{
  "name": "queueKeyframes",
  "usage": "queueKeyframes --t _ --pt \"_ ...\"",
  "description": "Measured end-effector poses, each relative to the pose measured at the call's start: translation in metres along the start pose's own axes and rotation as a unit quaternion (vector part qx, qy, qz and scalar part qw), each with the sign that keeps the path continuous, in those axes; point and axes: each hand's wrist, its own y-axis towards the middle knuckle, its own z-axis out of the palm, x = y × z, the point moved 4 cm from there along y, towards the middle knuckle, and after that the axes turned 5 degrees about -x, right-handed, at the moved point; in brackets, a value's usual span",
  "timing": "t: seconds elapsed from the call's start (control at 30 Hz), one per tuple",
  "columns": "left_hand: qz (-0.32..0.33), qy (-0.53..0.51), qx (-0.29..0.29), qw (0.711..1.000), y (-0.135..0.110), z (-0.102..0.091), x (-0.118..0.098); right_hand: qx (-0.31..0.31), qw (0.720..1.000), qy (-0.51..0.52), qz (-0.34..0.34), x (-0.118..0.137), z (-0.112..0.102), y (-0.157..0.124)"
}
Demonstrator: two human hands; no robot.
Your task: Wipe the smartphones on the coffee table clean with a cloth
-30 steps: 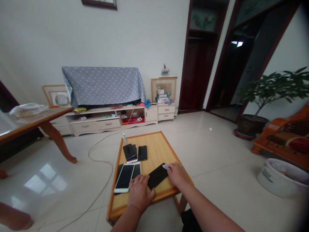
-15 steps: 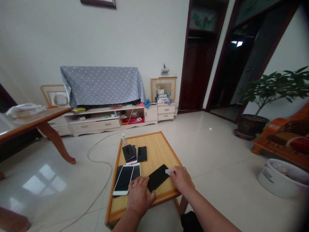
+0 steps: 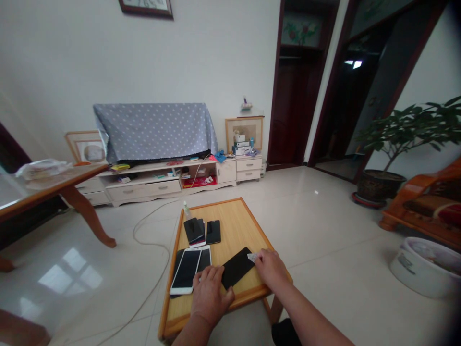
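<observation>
A black phone (image 3: 237,268) lies slantwise on the small wooden table (image 3: 230,216) between my hands. My left hand (image 3: 211,294) rests at its lower left end, with thumb and index finger round that corner. Pinched in my right hand (image 3: 271,270) is a crumpled whitish wipe (image 3: 251,257), touching the upper right end of the phone. Just left of my left hand, a white phone (image 3: 185,272) with a dark screen lies on top of other phones. Farther back are a stack of phones (image 3: 194,231) and a single black phone (image 3: 213,231).
A small clear bottle (image 3: 187,210) stands at the table's back left corner. A cable (image 3: 167,252) runs over the floor to the left. A larger table (image 3: 82,185) is at left; a white tub (image 3: 419,274) and a potted plant (image 3: 382,182) are at right.
The view has tilted slightly, so the scene sits a little lower and farther right. Both hands keep nearly the same places on the phone, the wipe still at its upper right end.
</observation>
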Motion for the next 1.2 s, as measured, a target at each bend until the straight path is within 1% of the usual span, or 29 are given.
queueKeyframes --t 0.07,0.13,0.33,0.43,0.5,0.6,0.67,0.73,0.8,0.9,1.03,1.1,1.2 --pt "0.003 0.0 0.001 1.0 0.0 0.001 0.001 -0.011 1.0 -0.002 0.001 -0.006 -0.002 -0.008" --pt "0.006 0.001 0.003 1.0 0.001 0.001 0.0 -0.009 1.0 -0.004 0.002 -0.005 -0.002 -0.006" --pt "0.007 0.0 0.0 1.0 0.001 -0.002 -0.003 0.017 1.0 -0.004 0.009 0.023 0.004 0.033" --pt "0.011 -0.006 -0.007 1.0 0.0 -0.003 -0.002 0.02 1.0 0.001 0.006 0.026 0.006 0.04" --pt "0.015 -0.009 -0.006 1.0 0.0 -0.002 -0.001 0.02 1.0 0.002 0.002 0.021 0.006 0.033" --pt "0.019 -0.011 -0.006 1.0 0.0 0.0 0.001 0.014 1.0 -0.002 -0.007 0.007 0.004 0.013" --pt "0.018 -0.007 -0.009 1.0 0.0 0.001 0.001 0.002 1.0 -0.009 -0.01 -0.002 0.001 -0.002" --pt "0.019 -0.004 -0.01 1.0 -0.001 0.002 0.001 -0.014 1.0 -0.018 -0.008 -0.005 -0.002 -0.014" --pt "0.02 -0.005 -0.011 1.0 -0.001 0.003 0.001 -0.023 0.999 -0.023 -0.003 0.0 -0.003 -0.023" --pt "0.024 -0.008 -0.017 1.0 -0.002 0.002 0.002 -0.023 1.0 -0.015 -0.005 0.019 -0.001 -0.036" --pt "0.03 -0.008 -0.025 0.999 -0.004 0.001 0.003 0.0 0.999 0.019 -0.051 0.042 0.004 -0.051" --pt "0.031 -0.007 -0.026 0.999 -0.005 0.001 0.002 0.011 0.997 0.03 -0.068 0.043 0.002 -0.052" --pt "0.029 -0.008 -0.021 0.999 -0.005 0.001 0.002 0.004 0.999 0.016 -0.044 0.031 -0.007 -0.045"
